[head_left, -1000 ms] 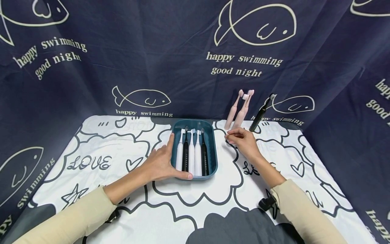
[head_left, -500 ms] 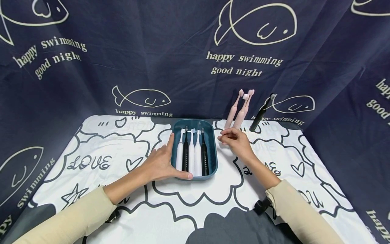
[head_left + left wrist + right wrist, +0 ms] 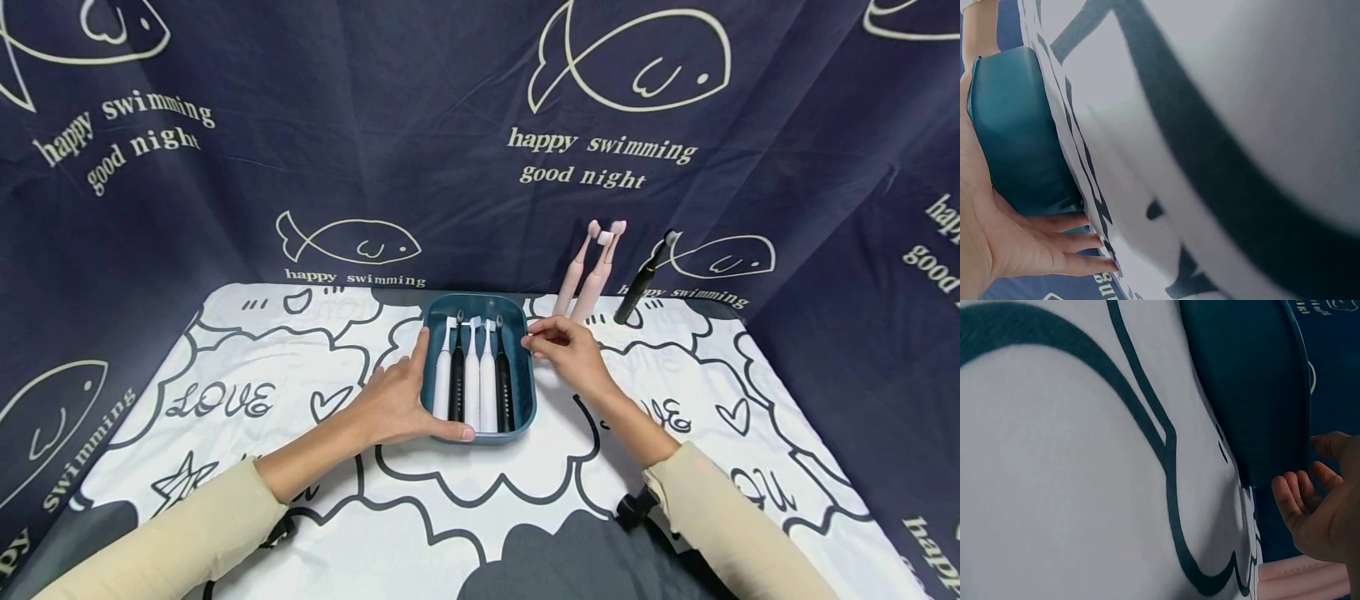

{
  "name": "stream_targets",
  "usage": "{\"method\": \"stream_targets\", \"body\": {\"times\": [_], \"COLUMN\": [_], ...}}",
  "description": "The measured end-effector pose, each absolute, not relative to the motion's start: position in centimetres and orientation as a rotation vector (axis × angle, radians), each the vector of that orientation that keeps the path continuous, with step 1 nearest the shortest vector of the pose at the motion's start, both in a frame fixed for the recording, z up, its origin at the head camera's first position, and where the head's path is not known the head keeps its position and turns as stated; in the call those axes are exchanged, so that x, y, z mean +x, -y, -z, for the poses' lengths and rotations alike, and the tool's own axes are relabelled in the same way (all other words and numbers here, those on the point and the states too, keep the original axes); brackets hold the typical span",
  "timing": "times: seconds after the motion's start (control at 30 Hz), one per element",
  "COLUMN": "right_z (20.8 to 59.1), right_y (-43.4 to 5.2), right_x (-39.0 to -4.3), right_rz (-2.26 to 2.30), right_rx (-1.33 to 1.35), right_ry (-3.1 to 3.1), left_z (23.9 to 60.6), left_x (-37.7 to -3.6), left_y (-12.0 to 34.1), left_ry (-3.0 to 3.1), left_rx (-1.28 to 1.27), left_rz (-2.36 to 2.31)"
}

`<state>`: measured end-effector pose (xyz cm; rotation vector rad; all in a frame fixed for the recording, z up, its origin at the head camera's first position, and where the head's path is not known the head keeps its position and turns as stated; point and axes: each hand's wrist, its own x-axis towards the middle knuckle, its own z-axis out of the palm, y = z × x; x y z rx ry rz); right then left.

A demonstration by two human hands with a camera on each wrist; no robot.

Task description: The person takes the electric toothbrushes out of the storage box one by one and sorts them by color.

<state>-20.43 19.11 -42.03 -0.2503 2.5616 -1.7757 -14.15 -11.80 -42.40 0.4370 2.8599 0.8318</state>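
teal tray (image 3: 525, 367) on the desk (image 3: 480, 500) | left hand (image 3: 393, 400) fingers straight, cupping its left wall and near rim | right hand (image 3: 570, 350) fingers loosely curled, holding nothing, at its right rim | five toothbrushes (image 3: 474, 375) inside | pink toothbrushes (image 3: 588, 275) and black toothbrush (image 3: 641, 279) lean on curtain behind

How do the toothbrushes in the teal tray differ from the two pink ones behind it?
The toothbrushes in the teal tray, white and black, lie flat side by side. The pink toothbrushes stand tilted against the curtain, outside the tray. All point their heads away from the person.
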Motion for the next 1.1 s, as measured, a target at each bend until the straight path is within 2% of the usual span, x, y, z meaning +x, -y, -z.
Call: {"method": "stream_targets", "body": {"times": [0.33, 0.9, 1.1], "right_z": [42.1, 41.8, 41.3], "right_y": [-18.3, -16.4, -15.6], "right_x": [-20.5, -20.3, -20.2], "right_rz": [1.706, 1.307, 1.136], "right_rx": [-0.276, -0.353, -0.295], "right_ry": [-2.646, -2.965, -2.963], "left_z": [42.3, 42.4, 42.4], "left_x": [-14.1, -14.2, -14.1], "left_y": [11.8, 11.9, 11.8], "left_ry": [-2.851, -2.851, -2.844], "left_rx": [0.429, 0.428, 0.417], "left_rz": [-0.815, -0.826, -0.820]}}
